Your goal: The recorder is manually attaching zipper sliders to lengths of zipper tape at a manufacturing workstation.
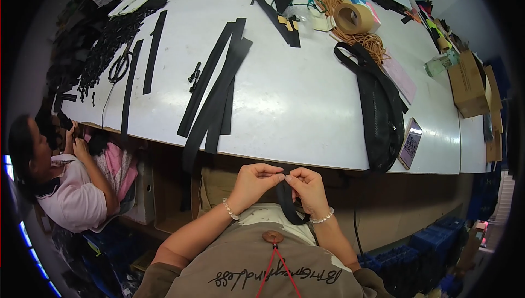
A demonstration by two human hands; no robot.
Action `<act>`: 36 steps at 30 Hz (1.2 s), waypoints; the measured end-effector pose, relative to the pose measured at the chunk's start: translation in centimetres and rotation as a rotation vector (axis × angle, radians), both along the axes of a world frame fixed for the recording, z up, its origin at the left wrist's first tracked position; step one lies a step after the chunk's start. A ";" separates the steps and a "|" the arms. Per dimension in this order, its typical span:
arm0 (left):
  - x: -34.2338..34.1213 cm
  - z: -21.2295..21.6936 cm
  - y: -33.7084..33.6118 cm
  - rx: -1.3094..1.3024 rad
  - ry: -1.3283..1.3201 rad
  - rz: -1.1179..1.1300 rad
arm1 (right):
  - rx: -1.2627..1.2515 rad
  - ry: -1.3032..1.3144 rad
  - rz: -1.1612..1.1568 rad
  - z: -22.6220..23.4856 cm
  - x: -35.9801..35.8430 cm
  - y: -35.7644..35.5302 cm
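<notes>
At the table's front edge, my left hand and my right hand meet with thumbs and forefingers pinched together. Between them is a black fabric strip, whose loop hangs down in front of my apron. What exactly the fingertips do at its end is too small to make out. Just beyond my left hand, several long black strips lie overlapped on the white table, some reaching over the edge. Small black pieces, perhaps zipper pulls, lie beside them.
A black bag and a phone lie to the right. Scissors and two more strips are at left. Brown tape, cord and cardboard boxes stand farther right. A seated person works at the left, holding something black.
</notes>
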State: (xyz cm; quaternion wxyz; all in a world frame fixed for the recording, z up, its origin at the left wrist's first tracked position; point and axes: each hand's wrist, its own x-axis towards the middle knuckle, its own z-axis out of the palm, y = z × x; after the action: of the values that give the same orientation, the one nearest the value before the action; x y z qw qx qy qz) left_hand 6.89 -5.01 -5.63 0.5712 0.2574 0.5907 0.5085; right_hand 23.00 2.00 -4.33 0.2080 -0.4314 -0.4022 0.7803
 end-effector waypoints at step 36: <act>2.5 -1.2 1.6 -0.132 -0.372 0.336 | -0.199 0.104 -0.611 -2.3 -3.6 -2.2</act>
State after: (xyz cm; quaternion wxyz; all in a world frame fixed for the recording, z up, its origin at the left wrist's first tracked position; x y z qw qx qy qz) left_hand 9.35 -3.43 -6.84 0.5932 0.0201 0.5417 0.5952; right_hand 19.43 -0.20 -6.65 0.4099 -0.5099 -0.1646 0.7382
